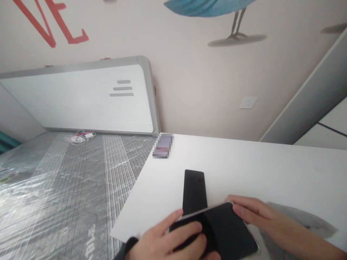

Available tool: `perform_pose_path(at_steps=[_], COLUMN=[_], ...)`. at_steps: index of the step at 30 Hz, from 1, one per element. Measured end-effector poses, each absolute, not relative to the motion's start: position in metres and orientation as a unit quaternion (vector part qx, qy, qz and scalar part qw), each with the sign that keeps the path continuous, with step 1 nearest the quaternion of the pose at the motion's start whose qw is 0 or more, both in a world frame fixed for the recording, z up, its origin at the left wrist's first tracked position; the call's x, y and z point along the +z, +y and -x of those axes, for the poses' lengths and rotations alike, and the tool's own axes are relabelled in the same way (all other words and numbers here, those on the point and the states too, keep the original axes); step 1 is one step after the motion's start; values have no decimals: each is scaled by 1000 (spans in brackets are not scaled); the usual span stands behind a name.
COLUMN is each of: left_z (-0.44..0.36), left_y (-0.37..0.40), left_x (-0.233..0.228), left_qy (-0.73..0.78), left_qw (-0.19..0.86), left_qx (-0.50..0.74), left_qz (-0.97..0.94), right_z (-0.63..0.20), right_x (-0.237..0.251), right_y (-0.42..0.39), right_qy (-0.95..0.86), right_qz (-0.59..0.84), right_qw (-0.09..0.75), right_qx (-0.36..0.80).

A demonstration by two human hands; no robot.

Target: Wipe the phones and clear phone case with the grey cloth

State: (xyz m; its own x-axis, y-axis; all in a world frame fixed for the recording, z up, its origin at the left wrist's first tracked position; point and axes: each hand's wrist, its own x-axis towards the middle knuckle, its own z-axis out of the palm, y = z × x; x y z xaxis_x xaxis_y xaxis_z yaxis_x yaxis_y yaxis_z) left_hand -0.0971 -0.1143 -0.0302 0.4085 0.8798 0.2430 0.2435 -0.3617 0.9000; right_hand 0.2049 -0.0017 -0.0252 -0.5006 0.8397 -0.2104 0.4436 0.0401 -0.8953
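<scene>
A black tablet point(233, 231) with a pale rim is tilted at the near edge of the white table, partly out of frame at the bottom. My left hand point(173, 238) holds its left side, with one finger at the top edge and several fingers lying across the dark face. At the upper right corner, my right hand point(255, 213) grips the rim between thumb and fingers. Just behind the tablet lies a black smartphone point(194, 189), its near end hidden. Under my right forearm is a grey translucent plastic bag point(311, 220).
The white table point(265, 166) reaches to the wall. A blurred-out small box or packet point(163, 146) sits at its far left corner. On the left is a plastic-wrapped mattress point(89, 187) with a white headboard point(81, 97); a white cable point(81, 137) lies there. A wall socket point(248, 102) is behind.
</scene>
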Motion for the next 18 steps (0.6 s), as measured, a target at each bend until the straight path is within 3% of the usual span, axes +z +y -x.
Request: perform_pose_path(at_steps=[5, 9, 13, 18], left_z=[78, 50, 44, 52], left_y=[-11, 43, 59, 58], left_x=[19, 18, 1, -6], left_qy=[350, 365, 358, 321], left_qw=[125, -32, -141, -195], left_qx=[270, 175, 140, 129], left_qz=[-888, -914, -912, -918], right_z=[-202, -210, -214, -212], right_x=[-4, -13, -33, -40], right_y=[42, 52, 53, 57], right_qy=[-607, -584, -557, -552], right_qz=[362, 320, 293, 226], right_qw=[294, 351, 334, 300], right_qx=[643, 658, 702, 744])
